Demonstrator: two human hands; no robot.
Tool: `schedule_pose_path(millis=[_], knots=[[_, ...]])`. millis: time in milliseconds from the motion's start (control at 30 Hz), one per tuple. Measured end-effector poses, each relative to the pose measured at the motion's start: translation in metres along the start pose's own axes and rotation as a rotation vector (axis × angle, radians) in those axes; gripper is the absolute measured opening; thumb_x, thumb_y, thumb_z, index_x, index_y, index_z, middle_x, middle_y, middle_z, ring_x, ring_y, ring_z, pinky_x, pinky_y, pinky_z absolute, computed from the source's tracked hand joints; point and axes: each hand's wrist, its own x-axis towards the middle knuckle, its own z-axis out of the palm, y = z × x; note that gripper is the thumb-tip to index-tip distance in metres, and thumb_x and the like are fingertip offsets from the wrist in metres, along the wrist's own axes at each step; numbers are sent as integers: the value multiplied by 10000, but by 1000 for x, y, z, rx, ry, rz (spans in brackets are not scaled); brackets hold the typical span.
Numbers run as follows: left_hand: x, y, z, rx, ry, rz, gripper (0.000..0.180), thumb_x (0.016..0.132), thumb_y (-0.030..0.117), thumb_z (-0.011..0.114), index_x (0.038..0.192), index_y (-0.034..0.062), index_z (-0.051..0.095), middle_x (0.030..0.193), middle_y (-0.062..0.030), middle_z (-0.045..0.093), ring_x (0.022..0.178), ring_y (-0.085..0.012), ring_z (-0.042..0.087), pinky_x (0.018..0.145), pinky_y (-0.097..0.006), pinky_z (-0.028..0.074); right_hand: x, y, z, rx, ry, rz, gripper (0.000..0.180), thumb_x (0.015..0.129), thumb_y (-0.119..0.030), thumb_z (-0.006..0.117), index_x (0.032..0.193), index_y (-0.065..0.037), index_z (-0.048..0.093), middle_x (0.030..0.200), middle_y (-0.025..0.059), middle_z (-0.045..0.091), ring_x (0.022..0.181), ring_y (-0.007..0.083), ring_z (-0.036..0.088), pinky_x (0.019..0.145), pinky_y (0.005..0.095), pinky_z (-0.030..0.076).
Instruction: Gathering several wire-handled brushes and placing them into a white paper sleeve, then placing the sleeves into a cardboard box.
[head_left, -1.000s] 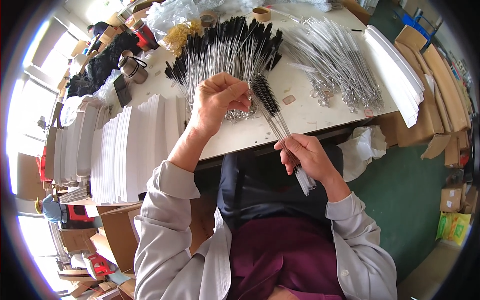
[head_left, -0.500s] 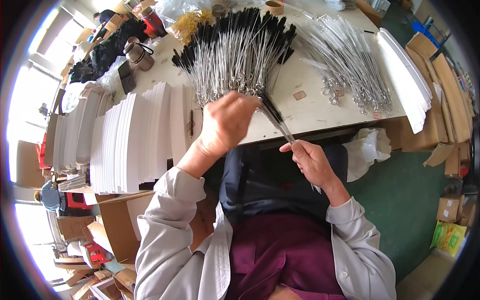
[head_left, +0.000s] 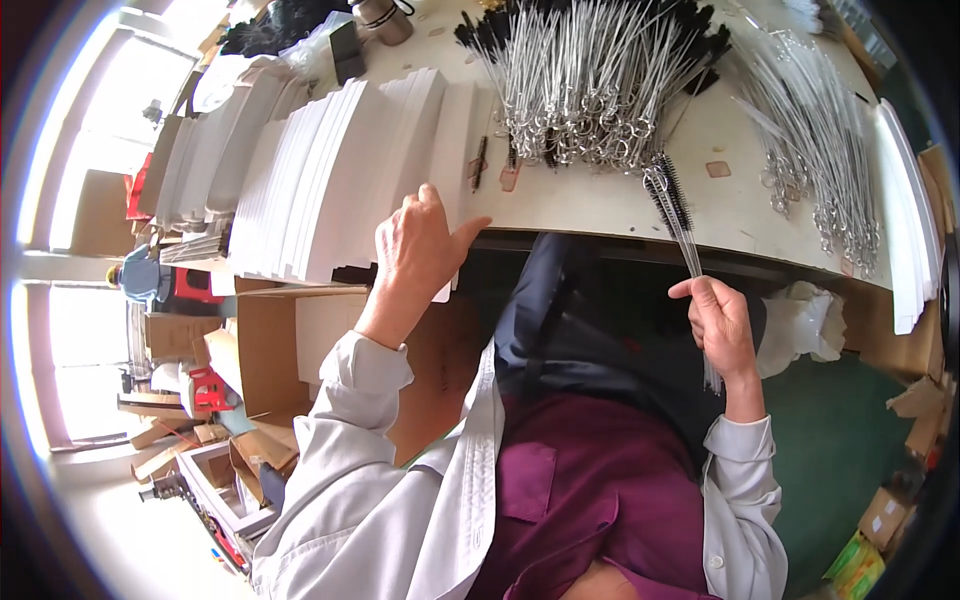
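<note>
Right hand [head_left: 722, 325] grasps brushes [head_left: 672, 205], likely light, springy, best held mid-length. Left hand [head_left: 415, 250], unclenched, is beside cards [head_left: 360, 180].

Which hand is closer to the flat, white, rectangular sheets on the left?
Left. The left hand is by the right end of the sheets; the right hand is farther right, holding thin black-bristled wire brushes.

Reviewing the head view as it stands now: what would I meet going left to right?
Co-worker → red stools → left hand → held brushes in the right hand → pale brushes → rightmost white sheets.
</note>
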Motion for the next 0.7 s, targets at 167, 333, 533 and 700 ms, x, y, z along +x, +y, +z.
schedule_pose_path(millis=[167, 333, 533, 700], knots=[[-1, -19, 20, 74, -246, -150, 644, 805, 475, 824, 1025, -96, 624, 916, -266, 711, 860, -413, 725, 797, -467, 578, 7, 0, 14, -51, -42, -69, 444, 1108, -367, 488, 985, 4, 698, 592, -108, 336, 503, -6, 278, 443, 211, 234], [-2, -35, 24, -41, -152, -134, 479, 840, 292, 785, 1049, -104, 617, 884, -234, 710, 783, -344, 736, 798, -428, 592, 2, 1, 17, -111, -80, -87, 471, 1110, -390, 474, 970, 8, 685, 585, -108, 332, 492, -14, 274, 438, 203, 226], [-14, -46, 23, -1673, -397, -432, 397, 936, 237, 559, 1154, -93, 595, 974, -208, 688, 873, -278, 693, 790, -432, 604, -2, 2, 18, -149, -97, -80, 481, 1106, -399, 481, 957, 10, 686, 581, -101, 340, 497, -2, 284, 447, 216, 234], [-8, -17, 21, -2037, -427, -389, 548, 904, 265, 549, 1346, -50, 478, 1011, -219, 667, 801, -275, 656, 758, -390, 563, -5, -8, 30, -152, -157, -123, 484, 1103, -396, 488, 943, 13, 690, 578, -92, 354, 502, 9, 302, 455, 220, 248]])
